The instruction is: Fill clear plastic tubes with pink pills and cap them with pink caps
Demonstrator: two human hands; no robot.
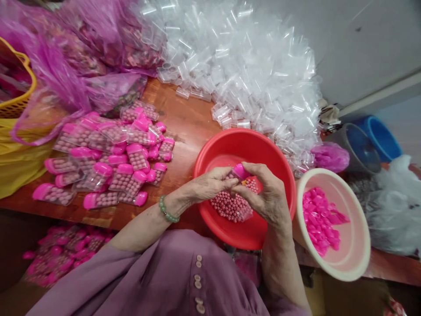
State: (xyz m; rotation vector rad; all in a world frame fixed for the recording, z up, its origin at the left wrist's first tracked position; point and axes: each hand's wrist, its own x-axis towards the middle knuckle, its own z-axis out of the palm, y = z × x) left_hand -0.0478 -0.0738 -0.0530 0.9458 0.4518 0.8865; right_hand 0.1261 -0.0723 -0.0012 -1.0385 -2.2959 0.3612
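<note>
Left hand (210, 184) and right hand (263, 193) together pinch a pink-capped vial (241, 172) over the red basin (213, 153) of pink beads (230, 206).

Support surface: a reddish-brown wooden table (187, 118), varnished, worn pale along the near edge. Taking the red basin (245, 228) as centre: it sits directly on the wood. At 3 o'clock, touching it, a cream basin (357, 245) tilts over the table's near edge. At 12 to 1 o'clock, a large heap of clear empty vials (250, 66). At 9 o'clock, a spread of pink-capped filled vials (112, 166) lying flat. At 10 to 11 o'clock, pink plastic bags (72, 57). At far 9 o'clock, yellow plastic sheeting (19, 162) drapes the left end.
</note>
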